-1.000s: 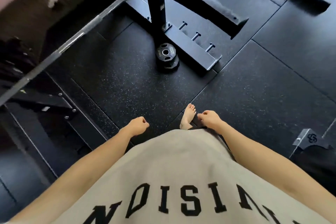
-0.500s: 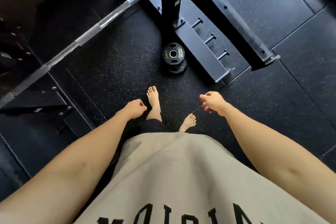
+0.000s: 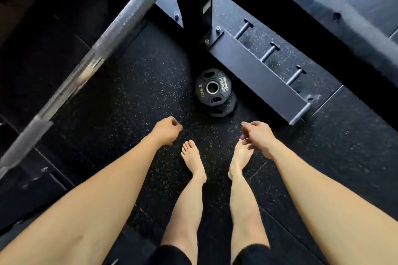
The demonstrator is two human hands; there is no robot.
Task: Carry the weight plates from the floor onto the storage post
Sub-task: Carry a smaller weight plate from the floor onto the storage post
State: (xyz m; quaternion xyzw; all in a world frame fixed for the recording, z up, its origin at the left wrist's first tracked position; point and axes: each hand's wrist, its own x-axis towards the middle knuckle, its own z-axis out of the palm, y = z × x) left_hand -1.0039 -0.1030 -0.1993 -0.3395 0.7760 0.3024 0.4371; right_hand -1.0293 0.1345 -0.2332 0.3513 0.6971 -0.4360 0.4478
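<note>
Head cam: small stack of black rubber-coated weight plates (image 3: 213, 90) sits on the speckled floor beside the rack's steel base beam (image 3: 256, 75). Left hand (image 3: 167, 130) and right hand (image 3: 256, 135) are empty, fingers loosely curled, near the stack. Looks like the approach step; next comes bending down to grab the top plate.

1. Weight plates (image 3: 213, 89) stacked on floor (image 3: 120, 101), just beside near side of rack base beam (image 3: 256, 71).
2. Pegs (image 3: 270, 50) on beam's far side.
3. Barbell (image 3: 103, 49) crosses upper left.
4. Left hand (image 3: 167, 130) and right hand (image 3: 257, 134) near plates, feet (image 3: 192, 157) between hands.
</note>
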